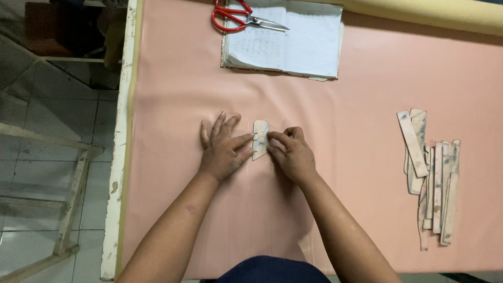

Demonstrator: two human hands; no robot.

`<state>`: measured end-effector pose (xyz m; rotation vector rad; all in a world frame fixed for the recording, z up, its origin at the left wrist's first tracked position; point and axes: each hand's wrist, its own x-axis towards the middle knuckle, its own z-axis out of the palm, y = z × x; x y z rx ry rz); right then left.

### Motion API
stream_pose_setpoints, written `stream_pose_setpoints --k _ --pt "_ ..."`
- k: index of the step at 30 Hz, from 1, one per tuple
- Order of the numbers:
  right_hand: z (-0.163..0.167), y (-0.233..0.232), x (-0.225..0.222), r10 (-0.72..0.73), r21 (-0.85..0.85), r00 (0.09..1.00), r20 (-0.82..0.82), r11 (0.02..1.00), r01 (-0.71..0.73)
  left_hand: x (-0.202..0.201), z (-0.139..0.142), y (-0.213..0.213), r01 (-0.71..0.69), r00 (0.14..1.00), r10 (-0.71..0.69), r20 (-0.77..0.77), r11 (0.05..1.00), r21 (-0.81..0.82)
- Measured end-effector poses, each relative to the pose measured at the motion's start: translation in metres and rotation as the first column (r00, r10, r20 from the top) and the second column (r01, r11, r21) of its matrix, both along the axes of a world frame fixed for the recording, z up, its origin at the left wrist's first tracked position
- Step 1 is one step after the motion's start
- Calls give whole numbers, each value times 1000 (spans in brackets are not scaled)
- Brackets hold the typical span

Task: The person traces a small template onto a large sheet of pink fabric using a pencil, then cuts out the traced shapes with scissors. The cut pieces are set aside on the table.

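A small whitish cardboard template (260, 137), rounded at the top, lies flat on the pink sheet material (367, 94) in the middle of the table. My left hand (224, 148) rests palm down with fingers spread on the sheet, its thumb and forefinger touching the template's left edge. My right hand (293, 152) is on the template's right side, fingers curled and pinched at its edge; whether they hold a small tool is hidden.
A pile of several long worn cardboard strips (430, 178) lies at the right. An open lined notebook (285, 39) with red-handled scissors (238, 17) on it sits at the far edge. A yellowish roll (445, 13) runs along the back right. The table's left edge (121, 136) drops to a tiled floor.
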<state>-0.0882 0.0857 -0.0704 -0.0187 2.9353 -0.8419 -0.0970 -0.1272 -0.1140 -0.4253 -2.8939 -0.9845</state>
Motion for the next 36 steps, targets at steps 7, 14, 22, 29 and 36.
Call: stream_pose_setpoints --k 7,14,22,29,36 --pt "2 -1 1 11 21 1000 -2 1000 -11 2 -3 1 -21 999 21 -37 1000 -2" --pt "1 -2 3 13 23 1000 3 1000 -13 4 8 0 9 1000 -9 28 1000 0" --pt "-2 -3 3 18 46 999 -35 999 -17 5 8 3 3 999 0 34 996 -91" --pt "-1 -5 3 14 48 1000 -24 999 -13 6 13 6 -7 1000 6 -10 994 -111" --pt "-12 9 -9 15 -88 999 -52 996 -19 27 32 36 212 971 -170 168 937 -276"
